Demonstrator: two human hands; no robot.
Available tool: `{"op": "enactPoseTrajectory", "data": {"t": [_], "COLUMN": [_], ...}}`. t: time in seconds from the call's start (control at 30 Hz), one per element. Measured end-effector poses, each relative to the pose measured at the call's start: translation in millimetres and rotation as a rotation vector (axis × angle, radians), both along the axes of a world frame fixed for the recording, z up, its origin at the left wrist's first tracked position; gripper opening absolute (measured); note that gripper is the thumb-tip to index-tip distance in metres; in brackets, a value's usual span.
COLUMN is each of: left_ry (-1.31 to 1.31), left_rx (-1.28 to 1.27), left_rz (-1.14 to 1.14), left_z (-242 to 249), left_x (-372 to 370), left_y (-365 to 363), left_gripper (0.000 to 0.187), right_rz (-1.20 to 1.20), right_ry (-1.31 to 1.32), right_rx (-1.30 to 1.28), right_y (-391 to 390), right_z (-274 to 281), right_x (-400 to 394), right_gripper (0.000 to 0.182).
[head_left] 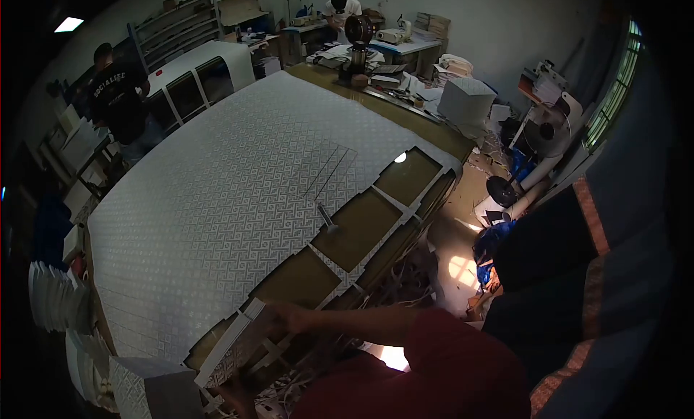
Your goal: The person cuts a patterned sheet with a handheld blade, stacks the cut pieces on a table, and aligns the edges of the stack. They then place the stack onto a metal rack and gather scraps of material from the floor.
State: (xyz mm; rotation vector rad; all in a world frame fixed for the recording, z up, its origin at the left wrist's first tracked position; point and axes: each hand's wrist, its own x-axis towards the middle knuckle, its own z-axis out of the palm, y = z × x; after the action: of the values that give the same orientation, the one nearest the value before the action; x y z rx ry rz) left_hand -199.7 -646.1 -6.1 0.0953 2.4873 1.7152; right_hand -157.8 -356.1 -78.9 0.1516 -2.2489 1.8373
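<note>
A grey-white patterned sheet (210, 173) with several rectangular cutouts covers the large table. My right hand (288, 318), at the end of a red-sleeved arm, has its fingers closed on the upper end of a folded patterned piece (230, 341) at the near edge. Low in the view, my left hand (237, 396) is at that piece's lower end, dark, with its fingers hard to make out. A small metal-coloured tool (325, 215) lies on the sheet beside a cutout. Thin lines form a narrow rectangle above it.
A co-worker in black (119, 94) stands at the far left, another in white (342, 11) at the back. Stacked sheets (58, 296) sit at the left edge. A box (466, 101) and fan (546, 130) are at right. Scraps lie below the near edge.
</note>
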Motion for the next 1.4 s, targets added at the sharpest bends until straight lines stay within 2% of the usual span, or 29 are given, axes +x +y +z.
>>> {"op": "enactPoseTrajectory", "data": {"t": [0.03, 0.07, 0.1, 0.13, 0.2, 0.3, 0.33, 0.37, 0.43, 0.47, 0.5, 0.53, 0.57, 0.6, 0.63, 0.7, 0.77, 0.87, 0.93, 1.0, 1.07, 1.13, 1.27, 1.33, 1.4], "left_ry": [0.045, 0.061, 0.077, 0.041, -0.014, -0.05, -0.206, -0.125, 0.072, -0.046, -0.044, 0.055, 0.036, 0.087, 0.147, 0.208, 0.269, 0.212, 0.386, 0.462, 0.39, 0.309, 0.154, 0.074, 0.048], "left_rx": [0.192, 0.292, 0.392, 0.397, 0.399, 0.397, 0.377, 0.137, -0.357, -0.487, -0.341, -0.258, -0.181, -0.096, -0.007, -0.014, -0.013, 0.016, 0.105, 0.123, 0.195, 0.241, 0.307, 0.17, 0.169], "left_rz": [0.017, 0.009, -0.002, -0.015, 0.0, 0.122, 0.025, -0.052, -0.165, -0.154, -0.187, -0.123, -0.115, -0.115, -0.146, -0.071, -0.031, 0.072, 0.164, 0.241, 0.253, 0.331, 0.339, 0.361, 0.36], "left_z": [-29.6, -37.8, -46.9, -42.5, -26.5, -1.0, 13.9, 1.7, -5.1, -1.4, 19.8, 31.2, 25.2, 52.7, 83.4, 93.4, 114.4, 163.2, 191.6, 233.4, 245.0, 252.7, 235.4, 228.6, 219.2], "left_x": [-8.4, -12.9, -17.5, -16.9, -14.8, -7.5, -4.8, -8.8, -9.0, -2.2, 2.3, 10.6, 13.6, 18.9, 26.3, 37.4, 45.6, 55.4, 50.0, 36.4, 9.2, -11.7, -27.3, -23.0, -22.7], "left_y": [-14.7, -11.7, -8.6, -1.6, 0.7, 1.6, 8.9, -3.2, -22.0, -22.2, -15.2, -15.9, -21.2, -20.6, -21.9, -42.8, -55.1, -99.5, -134.9, -173.4, -223.9, -258.7, -300.8, -305.7, -305.3], "left_gripper": [0.072, 0.071, 0.07, 0.069, 0.066, 0.064, 0.057, 0.049, 0.038, 0.038, 0.045, 0.049, 0.051, 0.054, 0.057, 0.06, 0.062, 0.066, 0.067, 0.053, 0.039, 0.031, 0.032, 0.034, 0.037], "right_rz": [-0.003, -0.013, -0.042, -0.074, -0.089, -0.204, -0.252, -0.257, -0.161, -0.176, -0.18, -0.177, -0.17, -0.156, -0.125, -0.09, -0.013, 0.069, 0.155, 0.183, 0.238, 0.303, 0.221, 0.234, 0.235], "right_ry": [0.126, 0.251, 0.247, 0.082, -0.079, 0.073, 0.181, 0.101, -0.123, -0.268, -0.413, -0.332, -0.232, -0.128, -0.132, -0.129, -0.126, -0.091, -0.11, -0.034, -0.017, -0.062, -0.173, -0.184, -0.173], "right_rx": [0.038, 0.082, 0.088, 0.021, -0.061, 0.014, -0.065, 0.073, -0.05, -0.009, 0.037, -0.088, -0.068, -0.188, -0.222, -0.241, -0.162, -0.141, -0.066, -0.003, -0.015, -0.026, 0.121, 0.192, 0.159], "right_y": [-1.2, 0.3, 1.4, -1.6, -3.7, -4.1, -8.4, -3.2, 5.1, 3.8, 4.7, 11.2, 15.4, 11.6, 11.1, -2.7, -15.2, -64.2, -103.8, -153.9, -197.4, -233.6, -272.9, -274.2, -273.8], "right_z": [7.5, 16.1, 26.4, 35.5, 35.6, 22.2, 19.2, -1.4, 54.5, 70.9, 87.4, 60.8, 54.4, 63.2, 67.5, 90.5, 132.3, 194.3, 247.4, 293.7, 319.8, 326.7, 325.4, 310.2, 302.7], "right_x": [-1.2, 0.3, 6.7, 13.8, 17.2, 11.0, 13.2, 9.2, 25.0, 25.4, 26.3, 23.0, 17.9, 13.5, 6.4, -6.1, -22.8, -51.0, -69.5, -92.9, -123.4, -154.9, -174.1, -183.0, -184.8], "right_gripper": [0.043, 0.046, 0.046, 0.051, 0.056, 0.059, 0.053, 0.037, 0.033, 0.031, 0.031, 0.037, 0.042, 0.047, 0.05, 0.053, 0.06, 0.058, 0.053, 0.052, 0.054, 0.064, 0.073, 0.081, 0.08]}}
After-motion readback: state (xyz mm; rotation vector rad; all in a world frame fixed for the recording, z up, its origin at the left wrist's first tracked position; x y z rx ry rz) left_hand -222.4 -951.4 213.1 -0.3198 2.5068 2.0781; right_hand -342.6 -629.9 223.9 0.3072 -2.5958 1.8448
